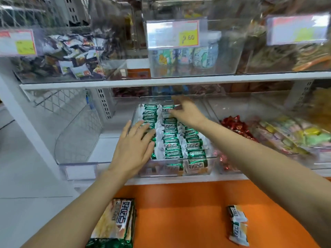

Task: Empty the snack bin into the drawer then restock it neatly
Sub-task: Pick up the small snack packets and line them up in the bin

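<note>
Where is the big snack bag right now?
The big snack bag lies bottom left in the head view, on the orange surface in front of the snack bin, with two loose packets to its right.

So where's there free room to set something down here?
The orange surface is bare between the large pack and the small packets. The clear bin on the left looks empty too. The snack bin is crowded: rows of packets fill it, with the left hand and right hand on them.
</note>
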The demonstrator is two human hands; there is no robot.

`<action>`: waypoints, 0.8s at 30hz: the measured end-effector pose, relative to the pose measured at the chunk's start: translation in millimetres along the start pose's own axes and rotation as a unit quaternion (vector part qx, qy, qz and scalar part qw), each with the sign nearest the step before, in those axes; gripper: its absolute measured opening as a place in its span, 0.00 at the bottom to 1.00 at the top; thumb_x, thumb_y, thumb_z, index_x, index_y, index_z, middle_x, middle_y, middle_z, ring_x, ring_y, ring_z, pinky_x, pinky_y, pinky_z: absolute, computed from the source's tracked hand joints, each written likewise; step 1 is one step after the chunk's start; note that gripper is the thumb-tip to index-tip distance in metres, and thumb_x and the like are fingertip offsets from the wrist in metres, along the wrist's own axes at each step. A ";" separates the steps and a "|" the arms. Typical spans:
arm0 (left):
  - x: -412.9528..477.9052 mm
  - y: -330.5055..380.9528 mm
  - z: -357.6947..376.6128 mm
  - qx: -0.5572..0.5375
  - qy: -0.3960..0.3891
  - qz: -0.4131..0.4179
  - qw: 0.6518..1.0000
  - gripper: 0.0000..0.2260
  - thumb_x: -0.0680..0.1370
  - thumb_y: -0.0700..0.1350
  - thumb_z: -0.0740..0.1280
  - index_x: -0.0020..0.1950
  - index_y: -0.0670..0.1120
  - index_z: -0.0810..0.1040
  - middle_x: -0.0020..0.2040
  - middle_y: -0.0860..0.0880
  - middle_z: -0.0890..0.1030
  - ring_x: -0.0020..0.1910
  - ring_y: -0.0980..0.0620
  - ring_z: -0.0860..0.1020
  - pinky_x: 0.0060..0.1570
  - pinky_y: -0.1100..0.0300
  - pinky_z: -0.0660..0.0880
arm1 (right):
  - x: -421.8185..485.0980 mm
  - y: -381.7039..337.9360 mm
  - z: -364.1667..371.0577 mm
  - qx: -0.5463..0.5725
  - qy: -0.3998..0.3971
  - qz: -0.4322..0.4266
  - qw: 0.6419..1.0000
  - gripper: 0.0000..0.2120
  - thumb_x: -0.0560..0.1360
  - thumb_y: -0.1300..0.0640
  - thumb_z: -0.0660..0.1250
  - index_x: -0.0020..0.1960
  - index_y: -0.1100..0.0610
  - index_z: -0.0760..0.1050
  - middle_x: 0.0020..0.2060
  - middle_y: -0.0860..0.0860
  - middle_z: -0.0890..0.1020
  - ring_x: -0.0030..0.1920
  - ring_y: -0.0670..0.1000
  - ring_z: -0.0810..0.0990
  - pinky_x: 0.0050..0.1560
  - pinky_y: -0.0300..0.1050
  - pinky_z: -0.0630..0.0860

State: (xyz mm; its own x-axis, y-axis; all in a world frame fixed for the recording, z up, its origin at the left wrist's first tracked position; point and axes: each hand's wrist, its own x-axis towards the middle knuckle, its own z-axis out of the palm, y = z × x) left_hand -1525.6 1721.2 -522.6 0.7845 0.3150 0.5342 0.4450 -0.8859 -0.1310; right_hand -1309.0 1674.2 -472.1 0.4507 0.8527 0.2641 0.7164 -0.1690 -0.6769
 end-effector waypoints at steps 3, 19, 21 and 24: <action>-7.3 38.0 -4.4 -0.022 0.109 0.061 0.992 0.13 0.75 0.45 0.58 0.53 0.42 0.80 0.51 0.43 0.79 0.53 0.43 0.73 0.56 0.49 0.66 | -86.9 -7.3 -41.5 0.085 -0.062 -0.086 0.991 0.09 0.77 0.58 0.67 0.56 0.57 0.78 0.45 0.52 0.82 0.44 0.52 0.81 0.48 0.46 0.79; -84.2 312.4 206.6 -0.214 -0.437 0.119 0.865 0.27 0.79 0.47 0.60 0.77 0.55 0.56 0.79 0.51 0.53 0.75 0.46 0.58 0.70 0.53 0.61 | -320.9 368.6 -50.2 -0.176 -0.302 0.343 0.872 0.23 0.75 0.55 0.70 0.67 0.52 0.67 0.64 0.52 0.70 0.63 0.54 0.72 0.58 0.42 0.69; -82.8 326.1 229.2 -0.214 -0.466 0.107 0.852 0.28 0.80 0.47 0.59 0.78 0.57 0.51 0.79 0.52 0.44 0.78 0.47 0.47 0.74 0.48 0.54 | -337.5 400.9 -35.7 -0.287 -0.361 0.377 0.803 0.33 0.77 0.52 0.67 0.76 0.53 0.54 0.74 0.52 0.56 0.74 0.60 0.58 0.71 0.50 0.62; -78.9 336.2 250.2 -0.225 -0.495 0.094 0.834 0.29 0.82 0.48 0.57 0.78 0.58 0.44 0.78 0.54 0.37 0.77 0.49 0.37 0.75 0.43 0.47 | -364.4 430.0 -17.7 -0.284 -0.414 0.444 0.742 0.44 0.74 0.51 0.70 0.78 0.53 0.44 0.76 0.59 0.46 0.76 0.64 0.47 0.74 0.57 0.59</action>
State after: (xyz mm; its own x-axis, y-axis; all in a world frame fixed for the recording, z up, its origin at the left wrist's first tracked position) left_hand -1329.8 1483.8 -817.7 0.8931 0.0854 -0.4416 0.2416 -0.9193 0.3108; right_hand -1155.7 1282.0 -847.3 0.5662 0.2517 -0.7849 0.5473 -0.8268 0.1297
